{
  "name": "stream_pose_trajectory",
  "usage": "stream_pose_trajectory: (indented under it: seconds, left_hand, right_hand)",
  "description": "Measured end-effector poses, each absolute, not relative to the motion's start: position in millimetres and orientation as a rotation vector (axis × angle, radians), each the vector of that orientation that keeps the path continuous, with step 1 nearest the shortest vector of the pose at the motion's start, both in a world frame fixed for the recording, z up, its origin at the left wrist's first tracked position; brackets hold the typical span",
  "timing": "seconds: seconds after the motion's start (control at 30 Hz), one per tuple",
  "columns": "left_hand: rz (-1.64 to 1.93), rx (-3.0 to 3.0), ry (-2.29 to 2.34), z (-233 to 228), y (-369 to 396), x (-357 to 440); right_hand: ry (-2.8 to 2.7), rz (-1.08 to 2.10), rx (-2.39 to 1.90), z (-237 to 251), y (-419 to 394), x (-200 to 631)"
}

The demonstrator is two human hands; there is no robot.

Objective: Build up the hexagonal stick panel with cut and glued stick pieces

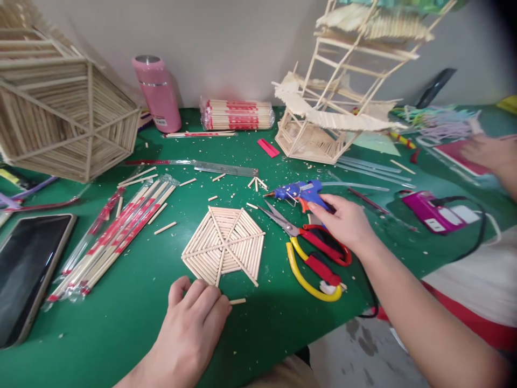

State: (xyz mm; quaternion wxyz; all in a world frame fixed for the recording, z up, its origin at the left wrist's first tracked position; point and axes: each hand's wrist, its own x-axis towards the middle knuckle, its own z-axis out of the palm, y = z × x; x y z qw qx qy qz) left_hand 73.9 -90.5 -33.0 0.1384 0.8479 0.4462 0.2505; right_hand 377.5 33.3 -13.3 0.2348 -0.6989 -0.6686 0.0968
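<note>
Left grip (pixel 194 315) flat, released, fingertips covering hexagon panel's (pixel 223 245) near corner, my right grip (pixel 343 221) closing on glue gun (pixel 297 193), handle hidden, scissors (pixel 311 253) partly underneath.

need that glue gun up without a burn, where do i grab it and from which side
Probably by the grip end of the blue glue gun, beside the orange trigger, where the right hand already rests. It lies on its side on the green table with the nozzle pointing left, so come from the right, away from the tip.
</note>
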Motion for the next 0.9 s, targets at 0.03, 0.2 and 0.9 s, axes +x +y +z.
stream_pose_trajectory:
  seconds: [0.03,0.2,0.9]
  left_hand:
    - [0.72,2.447,1.293,-33,-91,74]
    - [0.714,2.461,1.306,-32,-90,77]
    - [0.877,2.355,1.388,-20,-66,61]
  right_hand:
    - [-1.831,0.22,-1.907,-13,31,376]
    - [-1.892,0.113,-1.694,4,-13,333]
    - [-2.461,0.562,-1.219,-18,-72,255]
